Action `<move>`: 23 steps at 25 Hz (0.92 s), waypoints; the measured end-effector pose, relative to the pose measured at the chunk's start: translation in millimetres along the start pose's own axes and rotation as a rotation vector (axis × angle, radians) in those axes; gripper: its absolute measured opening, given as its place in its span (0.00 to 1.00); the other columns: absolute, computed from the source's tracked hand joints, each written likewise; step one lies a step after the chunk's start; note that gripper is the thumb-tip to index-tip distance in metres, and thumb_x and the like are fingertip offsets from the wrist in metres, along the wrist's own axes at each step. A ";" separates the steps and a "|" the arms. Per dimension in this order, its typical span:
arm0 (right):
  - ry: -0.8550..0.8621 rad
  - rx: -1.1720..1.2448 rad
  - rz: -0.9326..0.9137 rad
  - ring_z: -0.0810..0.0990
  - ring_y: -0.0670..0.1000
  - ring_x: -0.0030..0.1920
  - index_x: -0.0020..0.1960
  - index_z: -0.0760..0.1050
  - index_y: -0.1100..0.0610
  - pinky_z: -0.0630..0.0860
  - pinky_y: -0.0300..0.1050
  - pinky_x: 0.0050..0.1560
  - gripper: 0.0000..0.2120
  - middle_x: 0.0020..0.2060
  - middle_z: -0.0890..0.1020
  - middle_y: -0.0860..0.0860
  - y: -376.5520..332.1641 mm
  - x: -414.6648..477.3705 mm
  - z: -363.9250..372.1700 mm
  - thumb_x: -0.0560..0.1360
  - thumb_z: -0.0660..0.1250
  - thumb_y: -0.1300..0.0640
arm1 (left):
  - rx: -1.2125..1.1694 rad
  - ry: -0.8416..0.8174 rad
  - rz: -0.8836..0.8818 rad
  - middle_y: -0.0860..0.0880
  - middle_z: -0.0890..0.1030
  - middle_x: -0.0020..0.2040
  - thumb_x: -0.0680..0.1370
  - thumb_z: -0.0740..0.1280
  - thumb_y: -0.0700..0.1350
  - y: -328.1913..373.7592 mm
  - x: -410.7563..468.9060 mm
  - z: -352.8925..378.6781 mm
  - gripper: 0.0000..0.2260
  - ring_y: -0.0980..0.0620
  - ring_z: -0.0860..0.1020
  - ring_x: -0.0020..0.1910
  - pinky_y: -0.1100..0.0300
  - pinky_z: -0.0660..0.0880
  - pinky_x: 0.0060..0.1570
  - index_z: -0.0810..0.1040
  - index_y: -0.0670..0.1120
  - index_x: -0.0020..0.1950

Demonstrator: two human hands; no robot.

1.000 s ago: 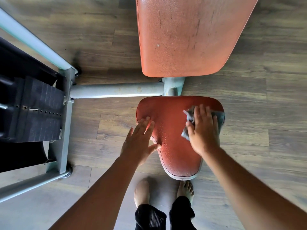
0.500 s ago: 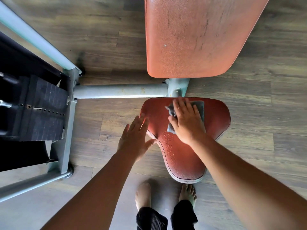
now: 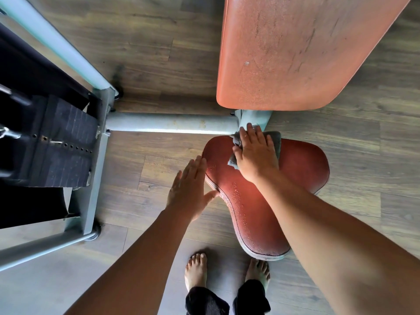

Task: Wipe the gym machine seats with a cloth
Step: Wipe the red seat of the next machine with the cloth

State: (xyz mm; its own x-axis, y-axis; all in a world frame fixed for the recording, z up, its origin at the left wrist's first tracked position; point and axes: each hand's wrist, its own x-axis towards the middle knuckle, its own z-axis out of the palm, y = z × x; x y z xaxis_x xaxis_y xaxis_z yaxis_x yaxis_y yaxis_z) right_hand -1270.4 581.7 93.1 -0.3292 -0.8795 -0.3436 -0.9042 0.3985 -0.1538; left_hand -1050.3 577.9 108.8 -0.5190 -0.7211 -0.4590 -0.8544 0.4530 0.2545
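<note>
Head view: right hand pressing a grey cloth flat on the rear edge of the red padded seat.

Right-hand fingers lie extended and close together on top of the cloth, palm down; cloth edges show to the left of the thumb and beyond the fingertips, nearest the grey metal seat post. Left hand is flat and empty, fingers straight and together, thumb spread and touching the seat's left edge. Water droplets sit on the narrow front part of the seat. Orange padded backrest is above the seat in frame, apart from it. Black weight stack stands at left within the grey frame. Bare feet rest on the wood-plank floor.
</note>
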 end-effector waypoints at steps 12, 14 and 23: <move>-0.043 -0.010 -0.252 0.49 0.52 0.82 0.82 0.52 0.51 0.50 0.57 0.80 0.30 0.82 0.53 0.50 -23.9 12.1 1.6 0.83 0.50 0.42 | -0.120 -0.018 -0.064 0.48 0.42 0.84 0.74 0.56 0.74 -7.1 0.4 6.7 0.50 0.50 0.43 0.83 0.51 0.48 0.80 0.37 0.47 0.83; -0.063 -0.003 -0.258 0.47 0.52 0.82 0.82 0.51 0.51 0.47 0.57 0.80 0.30 0.82 0.52 0.49 -47.3 21.2 2.9 0.83 0.48 0.41 | -0.144 -0.009 -0.072 0.49 0.43 0.84 0.75 0.57 0.73 -6.5 -1.1 9.3 0.49 0.50 0.44 0.83 0.51 0.48 0.80 0.38 0.47 0.83; -0.121 -0.094 -0.636 0.45 0.48 0.82 0.82 0.51 0.45 0.46 0.54 0.81 0.30 0.82 0.49 0.44 -17.7 9.5 -0.8 0.82 0.48 0.38 | -0.183 0.027 -0.120 0.49 0.44 0.84 0.75 0.56 0.73 0.4 -11.2 23.2 0.48 0.50 0.45 0.83 0.51 0.50 0.80 0.39 0.47 0.83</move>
State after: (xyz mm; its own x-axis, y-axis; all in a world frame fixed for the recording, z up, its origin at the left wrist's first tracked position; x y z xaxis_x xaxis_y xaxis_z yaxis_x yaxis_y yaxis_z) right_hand -1257.7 566.1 93.4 0.3059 -0.8984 -0.3152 -0.9340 -0.2191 -0.2821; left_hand -1044.2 598.3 94.3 -0.4113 -0.7793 -0.4728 -0.8992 0.2618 0.3507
